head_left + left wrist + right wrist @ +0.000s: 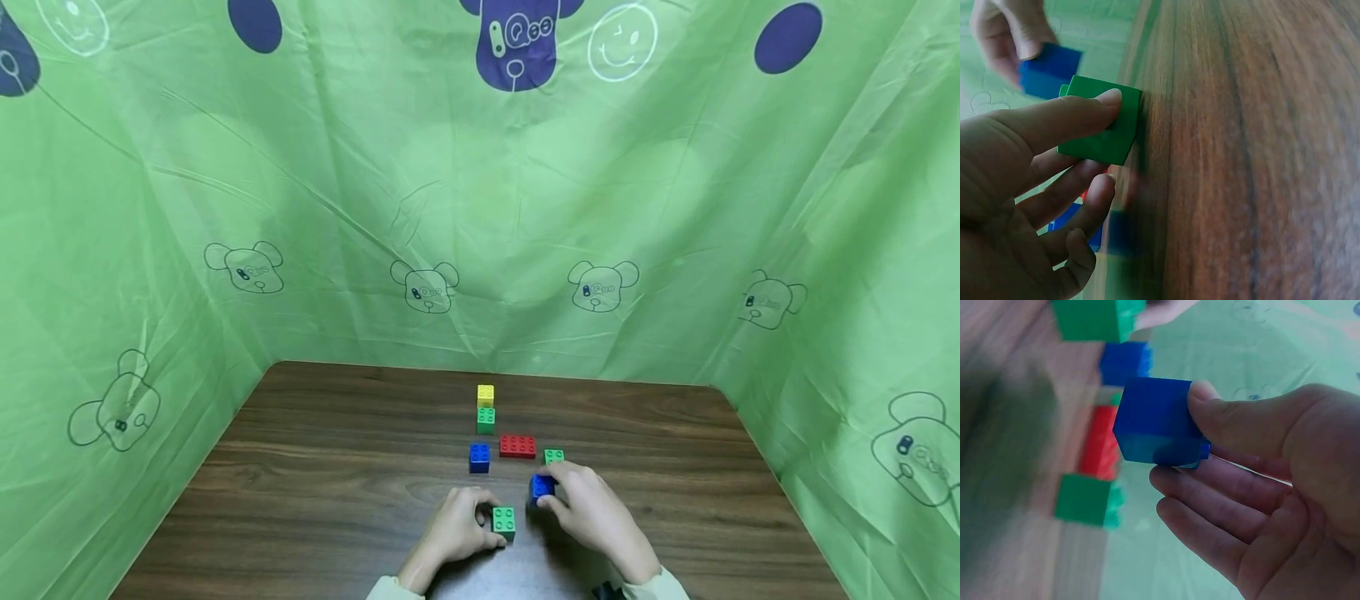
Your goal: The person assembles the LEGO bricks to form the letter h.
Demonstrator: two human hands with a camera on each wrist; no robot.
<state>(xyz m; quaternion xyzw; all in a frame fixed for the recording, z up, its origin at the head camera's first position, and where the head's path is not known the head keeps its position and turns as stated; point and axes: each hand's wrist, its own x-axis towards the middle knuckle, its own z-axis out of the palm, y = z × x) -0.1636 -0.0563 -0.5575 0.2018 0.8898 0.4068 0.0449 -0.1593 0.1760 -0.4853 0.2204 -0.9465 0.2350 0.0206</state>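
Note:
My left hand [462,527] pinches a green toy brick [504,522] near the front of the table, thumb on its near side. In the left wrist view the thumb lies flat across that green brick [1100,119]. To the right and a little farther back, my right hand [596,515] holds a blue brick [542,489] between thumb and fingers. The right wrist view shows this blue brick [1157,419] raised off the wooden table, its studs toward the palm side. Just beyond the right hand's fingers stands another green brick [553,456], partly hidden.
A long red brick [517,447] lies mid-table, with a second blue brick [479,458] left of it. Farther back, a green brick [486,420] stands before a yellow one [485,395]. Green cloth [480,333] walls in the table's [337,467] back and sides.

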